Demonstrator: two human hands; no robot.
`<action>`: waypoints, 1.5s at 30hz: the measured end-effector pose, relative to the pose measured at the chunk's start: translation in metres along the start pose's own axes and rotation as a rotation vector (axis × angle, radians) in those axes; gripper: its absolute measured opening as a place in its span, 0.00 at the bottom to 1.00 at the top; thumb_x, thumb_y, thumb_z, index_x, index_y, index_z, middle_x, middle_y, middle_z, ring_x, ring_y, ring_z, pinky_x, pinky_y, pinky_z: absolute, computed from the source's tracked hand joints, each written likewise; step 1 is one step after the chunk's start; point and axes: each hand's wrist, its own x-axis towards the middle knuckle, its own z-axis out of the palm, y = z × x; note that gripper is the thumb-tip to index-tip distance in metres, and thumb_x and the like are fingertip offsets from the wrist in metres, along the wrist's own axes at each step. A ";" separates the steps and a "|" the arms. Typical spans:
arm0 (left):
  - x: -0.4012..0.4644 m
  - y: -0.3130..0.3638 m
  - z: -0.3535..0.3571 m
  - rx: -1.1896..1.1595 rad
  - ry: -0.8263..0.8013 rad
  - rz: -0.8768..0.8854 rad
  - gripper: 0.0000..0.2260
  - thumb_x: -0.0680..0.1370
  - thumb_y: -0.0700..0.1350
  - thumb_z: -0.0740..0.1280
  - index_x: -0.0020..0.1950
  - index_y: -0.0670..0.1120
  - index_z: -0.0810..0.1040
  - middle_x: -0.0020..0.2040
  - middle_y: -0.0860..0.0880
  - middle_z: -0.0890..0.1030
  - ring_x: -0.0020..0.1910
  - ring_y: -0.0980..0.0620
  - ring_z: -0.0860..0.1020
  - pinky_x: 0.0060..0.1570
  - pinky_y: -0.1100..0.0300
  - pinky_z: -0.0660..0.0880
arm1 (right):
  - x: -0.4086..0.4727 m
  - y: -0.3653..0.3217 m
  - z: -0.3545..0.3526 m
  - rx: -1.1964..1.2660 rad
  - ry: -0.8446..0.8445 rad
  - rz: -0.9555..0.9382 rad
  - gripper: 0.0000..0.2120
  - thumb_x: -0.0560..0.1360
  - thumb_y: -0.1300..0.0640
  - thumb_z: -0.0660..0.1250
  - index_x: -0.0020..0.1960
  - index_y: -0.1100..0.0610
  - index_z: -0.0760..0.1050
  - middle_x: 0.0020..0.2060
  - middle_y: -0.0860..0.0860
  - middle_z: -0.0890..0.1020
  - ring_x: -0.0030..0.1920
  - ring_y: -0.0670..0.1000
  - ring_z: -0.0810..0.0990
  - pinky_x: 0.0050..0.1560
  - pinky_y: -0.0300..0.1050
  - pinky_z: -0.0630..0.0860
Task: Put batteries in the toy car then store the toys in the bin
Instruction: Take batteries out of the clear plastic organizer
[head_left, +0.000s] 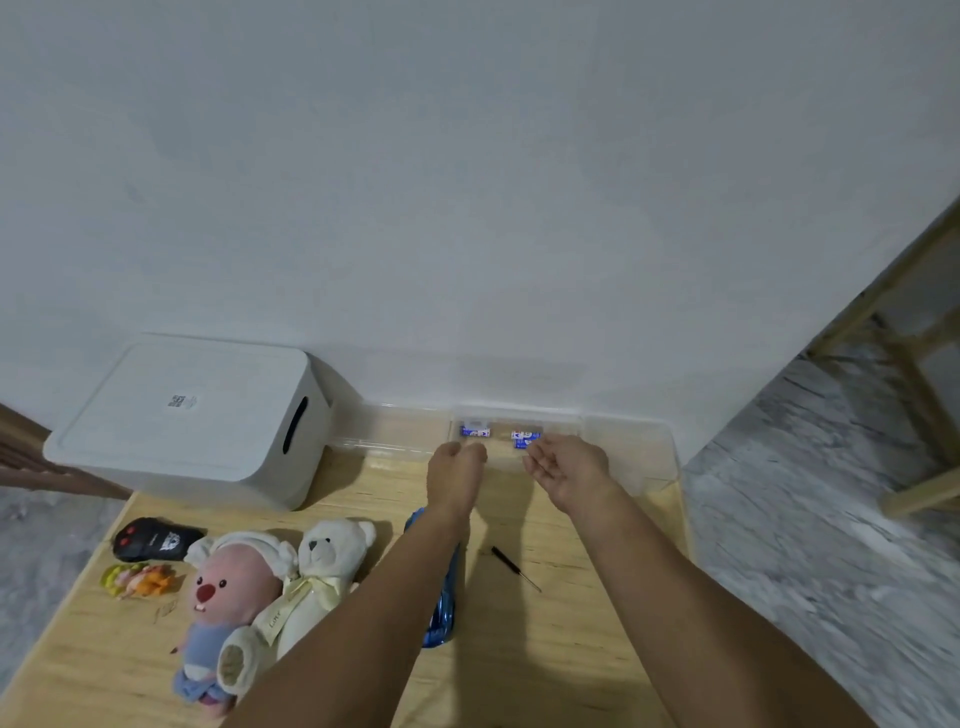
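Grip: left hand (457, 470) curled, contents unclear; right hand (569, 467) open, palm up, empty.
Batteries (524, 438): in clear tray (631, 441), far side of tabletop (571, 613).
Advice: pinch one cell cleanly, then bring it to blue toy car (441, 613).

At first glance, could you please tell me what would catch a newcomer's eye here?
Two bare forearms reach up the pale wooden table, the left hand and right hand at a clear plastic tray holding blue-and-white batteries against the wall. At left sits a lidded white storage bin, with a pink-faced plush toy and a white teddy bear in front.
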 end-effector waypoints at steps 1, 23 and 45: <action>0.000 -0.003 -0.001 0.133 0.007 0.110 0.24 0.75 0.40 0.63 0.72 0.41 0.68 0.71 0.45 0.70 0.67 0.44 0.70 0.57 0.56 0.68 | 0.002 0.002 0.001 -0.048 0.003 -0.057 0.12 0.78 0.70 0.59 0.60 0.67 0.74 0.38 0.56 0.77 0.36 0.52 0.78 0.35 0.46 0.81; 0.015 0.007 -0.015 1.155 -0.189 0.396 0.23 0.81 0.48 0.53 0.76 0.45 0.58 0.67 0.41 0.74 0.64 0.41 0.73 0.63 0.50 0.68 | 0.045 0.001 0.023 -1.734 0.049 -0.707 0.11 0.74 0.62 0.65 0.53 0.53 0.80 0.51 0.55 0.83 0.55 0.58 0.80 0.50 0.45 0.74; 0.088 0.020 0.023 1.655 -0.132 0.638 0.13 0.77 0.34 0.60 0.60 0.42 0.77 0.58 0.43 0.81 0.58 0.46 0.79 0.55 0.56 0.75 | 0.056 -0.009 0.027 -1.982 -0.043 -0.710 0.12 0.75 0.61 0.63 0.57 0.59 0.79 0.53 0.60 0.82 0.54 0.64 0.81 0.54 0.52 0.78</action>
